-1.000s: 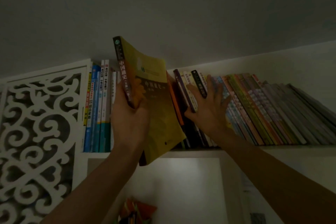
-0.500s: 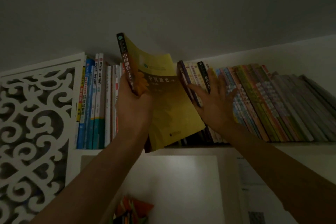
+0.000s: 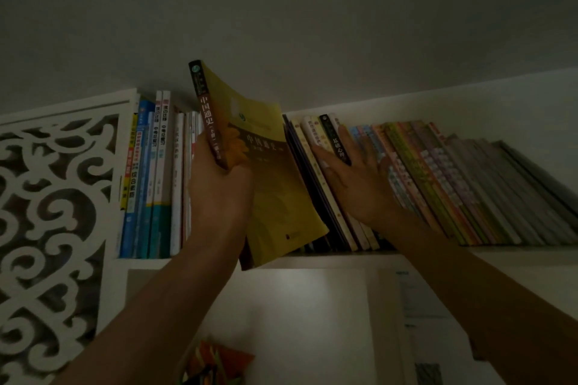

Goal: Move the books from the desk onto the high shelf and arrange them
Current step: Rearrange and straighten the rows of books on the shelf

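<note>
While the left hand point(image 3: 219, 187) grips the spine of a yellow paperback book point(image 3: 266, 166) at centre frame, tilted with its lower corner at the white shelf's point(image 3: 516, 255) front edge, the right hand point(image 3: 356, 178) presses flat-fingered on the leaning row of colourful books point(image 3: 438, 178) at right. This looks like the insertion step; next, the gap beside the upright blue-and-white books point(image 3: 153, 172) at left needs holding open for the paperback

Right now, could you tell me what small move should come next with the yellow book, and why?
Probably slide the yellow book down into the gap: the left hand grips its spine, tilted, while the right hand presses the leaning books aside.
</note>
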